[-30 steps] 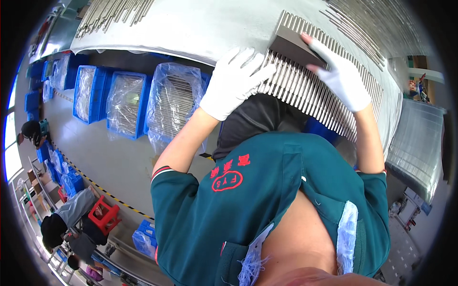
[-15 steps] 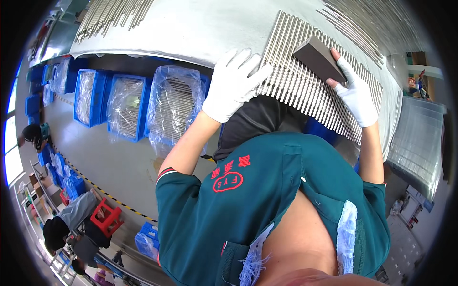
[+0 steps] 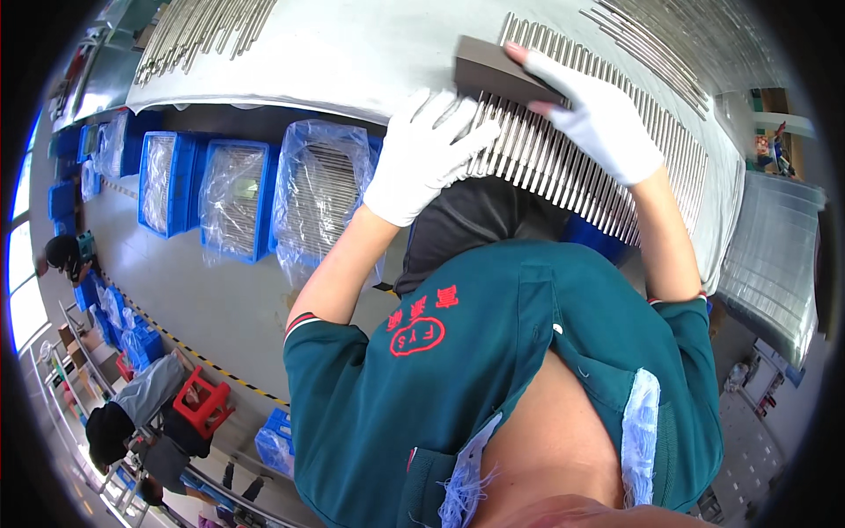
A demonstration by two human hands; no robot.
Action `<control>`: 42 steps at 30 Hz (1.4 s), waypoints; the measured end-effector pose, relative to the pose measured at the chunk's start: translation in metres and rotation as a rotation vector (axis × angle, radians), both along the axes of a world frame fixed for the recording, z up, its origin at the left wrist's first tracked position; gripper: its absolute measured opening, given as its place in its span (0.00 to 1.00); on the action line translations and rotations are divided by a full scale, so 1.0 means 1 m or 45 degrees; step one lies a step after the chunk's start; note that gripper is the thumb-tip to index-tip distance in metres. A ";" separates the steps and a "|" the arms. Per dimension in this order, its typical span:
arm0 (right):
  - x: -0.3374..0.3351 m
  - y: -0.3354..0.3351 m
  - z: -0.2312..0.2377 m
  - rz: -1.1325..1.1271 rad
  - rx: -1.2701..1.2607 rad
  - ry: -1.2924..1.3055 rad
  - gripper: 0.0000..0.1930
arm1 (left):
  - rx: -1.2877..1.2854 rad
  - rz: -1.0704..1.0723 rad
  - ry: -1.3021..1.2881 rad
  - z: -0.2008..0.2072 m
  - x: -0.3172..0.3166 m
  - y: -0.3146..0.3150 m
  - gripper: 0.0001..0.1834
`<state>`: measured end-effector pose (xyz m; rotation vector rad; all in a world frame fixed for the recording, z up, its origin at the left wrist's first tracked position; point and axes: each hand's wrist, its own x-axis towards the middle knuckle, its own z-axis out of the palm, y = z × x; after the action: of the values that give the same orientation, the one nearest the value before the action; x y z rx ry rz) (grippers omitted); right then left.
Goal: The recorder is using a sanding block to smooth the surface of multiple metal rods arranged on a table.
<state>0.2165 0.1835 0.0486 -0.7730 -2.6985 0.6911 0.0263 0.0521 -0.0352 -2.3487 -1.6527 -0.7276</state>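
A row of thin silver metal rods (image 3: 574,180) lies side by side along the near edge of the white-covered table. My right hand (image 3: 603,114), in a white glove with bare thumb and fingertip showing, grips a dark grey-brown rectangular block (image 3: 500,72). The block lies across the left part of the row and reaches past its left end. Beside that end, my gloved left hand (image 3: 424,160) rests with its fingers spread, touching the outermost rods. Its fingertips lie close to the block's near corner.
More rods (image 3: 198,35) lie at the table's far left, and others (image 3: 651,57) at the far right. Blue crates (image 3: 264,207) with plastic-wrapped rods stand on the floor to the left. Clear plastic covers a bin (image 3: 766,255) at right. People sit near a red stool (image 3: 202,400).
My right hand has swept the block leftward across the rods, from the middle of the row to its left end. My left hand has stayed nearly in place.
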 end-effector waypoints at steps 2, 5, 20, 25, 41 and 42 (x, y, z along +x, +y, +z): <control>-0.005 0.003 -0.006 0.059 0.053 0.029 0.31 | 0.012 -0.004 0.013 0.000 0.001 0.002 0.25; 0.021 0.004 -0.002 0.022 0.054 0.015 0.32 | -0.014 0.025 -0.008 0.001 0.000 -0.002 0.25; 0.083 0.005 0.008 -0.124 -0.115 -0.125 0.30 | -0.006 -0.006 0.128 0.002 -0.005 -0.001 0.26; 0.111 -0.011 0.003 -0.392 -0.248 -0.061 0.32 | -0.129 -0.094 -0.065 0.016 -0.007 -0.004 0.34; 0.062 0.004 -0.003 -0.283 -0.053 0.043 0.30 | -0.187 -0.087 0.029 0.018 -0.009 0.009 0.45; 0.044 0.007 0.000 -0.208 -0.023 -0.009 0.30 | -0.190 -0.069 0.034 0.018 -0.009 0.007 0.45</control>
<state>0.2604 0.1909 0.0482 -0.9892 -2.6017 0.6759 0.0178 0.0593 -0.0168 -2.5018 -1.6926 -0.5985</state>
